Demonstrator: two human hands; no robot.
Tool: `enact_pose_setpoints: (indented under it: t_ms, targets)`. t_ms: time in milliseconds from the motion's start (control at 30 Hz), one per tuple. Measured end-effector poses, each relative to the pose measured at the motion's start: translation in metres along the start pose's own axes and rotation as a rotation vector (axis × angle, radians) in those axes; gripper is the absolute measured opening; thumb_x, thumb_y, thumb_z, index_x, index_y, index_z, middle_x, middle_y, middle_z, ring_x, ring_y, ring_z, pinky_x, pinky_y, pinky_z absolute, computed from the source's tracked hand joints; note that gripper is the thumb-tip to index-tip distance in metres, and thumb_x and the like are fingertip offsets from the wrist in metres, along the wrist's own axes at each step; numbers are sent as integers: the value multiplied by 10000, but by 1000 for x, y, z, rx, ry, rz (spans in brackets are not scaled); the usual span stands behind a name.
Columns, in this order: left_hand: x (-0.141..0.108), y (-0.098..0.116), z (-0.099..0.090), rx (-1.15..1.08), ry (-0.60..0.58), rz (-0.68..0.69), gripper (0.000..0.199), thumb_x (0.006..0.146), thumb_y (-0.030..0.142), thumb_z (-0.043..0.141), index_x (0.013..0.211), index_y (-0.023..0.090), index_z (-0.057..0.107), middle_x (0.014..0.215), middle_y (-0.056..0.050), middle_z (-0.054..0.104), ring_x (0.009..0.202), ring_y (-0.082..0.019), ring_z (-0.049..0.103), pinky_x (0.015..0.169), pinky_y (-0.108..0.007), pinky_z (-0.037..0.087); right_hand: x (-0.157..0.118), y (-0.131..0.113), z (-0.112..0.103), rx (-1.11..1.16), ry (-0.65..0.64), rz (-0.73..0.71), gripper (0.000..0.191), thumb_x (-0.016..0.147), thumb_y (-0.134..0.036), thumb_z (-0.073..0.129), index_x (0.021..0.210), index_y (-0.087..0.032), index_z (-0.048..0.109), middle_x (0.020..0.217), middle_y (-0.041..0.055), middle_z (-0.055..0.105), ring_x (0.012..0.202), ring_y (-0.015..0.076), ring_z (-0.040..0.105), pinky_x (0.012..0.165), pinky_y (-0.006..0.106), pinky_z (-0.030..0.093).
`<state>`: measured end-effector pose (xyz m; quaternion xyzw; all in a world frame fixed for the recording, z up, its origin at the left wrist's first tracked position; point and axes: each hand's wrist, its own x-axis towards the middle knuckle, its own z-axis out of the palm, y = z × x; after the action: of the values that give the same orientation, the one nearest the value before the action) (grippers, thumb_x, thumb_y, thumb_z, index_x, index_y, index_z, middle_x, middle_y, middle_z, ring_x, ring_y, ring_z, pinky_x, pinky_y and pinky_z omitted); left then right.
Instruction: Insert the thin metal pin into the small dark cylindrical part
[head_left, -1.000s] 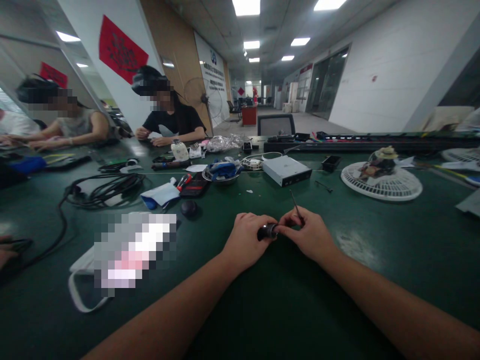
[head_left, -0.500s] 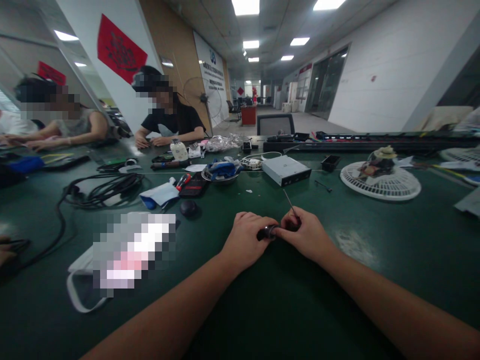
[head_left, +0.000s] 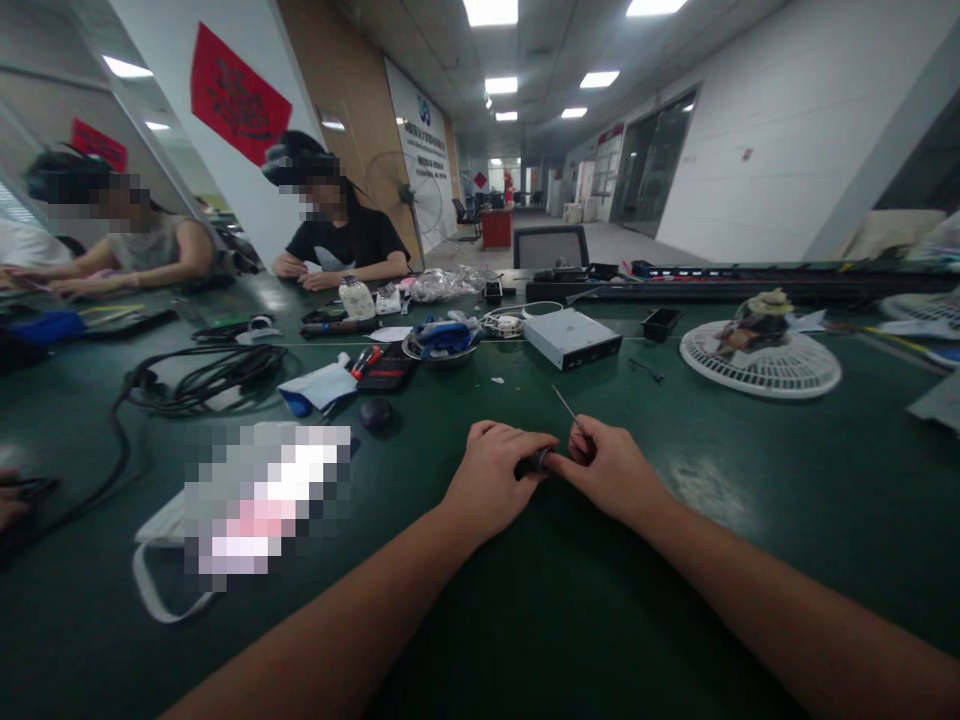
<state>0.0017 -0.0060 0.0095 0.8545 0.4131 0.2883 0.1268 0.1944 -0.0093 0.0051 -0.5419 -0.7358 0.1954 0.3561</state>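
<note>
My left hand (head_left: 496, 470) is closed around a small dark cylindrical part (head_left: 538, 459) with a shiny rim; most of it is hidden by the fingers. From my right hand (head_left: 606, 462) a thin metal rod (head_left: 568, 411), perhaps a screwdriver shaft, points up and to the left, its lower end hidden in the closed fingers. The right thumb reaches over and touches the end of the dark part. Both hands are close together, low over the green table (head_left: 480, 620).
Ahead are an optical disc drive (head_left: 571, 338), a white fan grille (head_left: 761, 360) with a motor on it, and a metal bowl (head_left: 441, 352) holding blue cloth. A computer mouse (head_left: 376, 414) and coiled black cable (head_left: 206, 380) lie left. Two people sit at the far left.
The metal rod has tilted further left, and its tip has moved left. My right fingers have shifted slightly around it. My left hand stays in place with the dark part.
</note>
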Motion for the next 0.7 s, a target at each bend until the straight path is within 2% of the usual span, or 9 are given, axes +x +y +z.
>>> enact_pose_setpoints:
  t_ms: [100, 167, 233, 300, 467, 600, 700]
  targets:
    - [0, 3, 0, 15, 4, -19, 383, 826, 123, 670, 1165, 303, 664, 1164, 23, 736, 1110, -202, 631, 1022, -440, 327, -2, -4, -1, -7, -24, -55, 311, 837, -366, 655, 692, -240, 410, 601, -45, 488, 538, 135, 451, 518, 288, 313]
    - [0, 3, 1, 28, 24, -51, 379, 829, 122, 660, 1165, 297, 661, 1173, 10, 727, 1120, -218, 626, 1025, -456, 341, -3, -6, -2, 27, -16, -71, 196, 909, -351, 566, 788, -235, 464, 638, -35, 523, 564, 147, 494, 542, 292, 343]
    - [0, 0, 1, 20, 77, -112, 348, 847, 158, 660, 1167, 294, 655, 1167, 2, 721, 1113, -227, 628, 1016, -468, 369, -3, -7, -2, 66, 8, -70, 95, 969, -315, 471, 936, -230, 497, 683, -27, 569, 588, 157, 537, 569, 299, 370]
    - [1, -4, 2, -22, 157, -197, 338, 860, 187, 659, 1183, 284, 641, 1158, -12, 714, 1100, -228, 634, 995, -462, 413, -2, -6, -1, 71, 34, -67, 101, 986, -286, 440, 1031, -230, 510, 711, -20, 607, 600, 163, 567, 582, 306, 388]
    - [2, -14, 3, -72, 295, -363, 355, 840, 139, 642, 1172, 265, 644, 1114, -37, 689, 1062, -224, 645, 950, -431, 486, -1, -1, 1, 63, 38, -103, 113, 933, -282, 563, 988, -238, 650, 847, 24, 704, 730, 189, 655, 644, 321, 487]
    - [1, -13, 2, -82, 254, -341, 335, 819, 99, 627, 1085, 288, 707, 1061, -25, 668, 998, -207, 651, 931, -424, 495, -1, 1, 1, 38, 6, -178, 126, 900, -249, 614, 980, -251, 713, 913, 24, 725, 790, 189, 674, 714, 337, 529]
    - [1, -11, 1, -93, 230, -300, 346, 807, 87, 629, 1062, 298, 730, 1040, -19, 667, 982, -199, 648, 929, -422, 492, -1, 1, 2, 2, 11, -186, 144, 889, -231, 624, 985, -254, 730, 910, 22, 715, 774, 182, 662, 704, 335, 530]
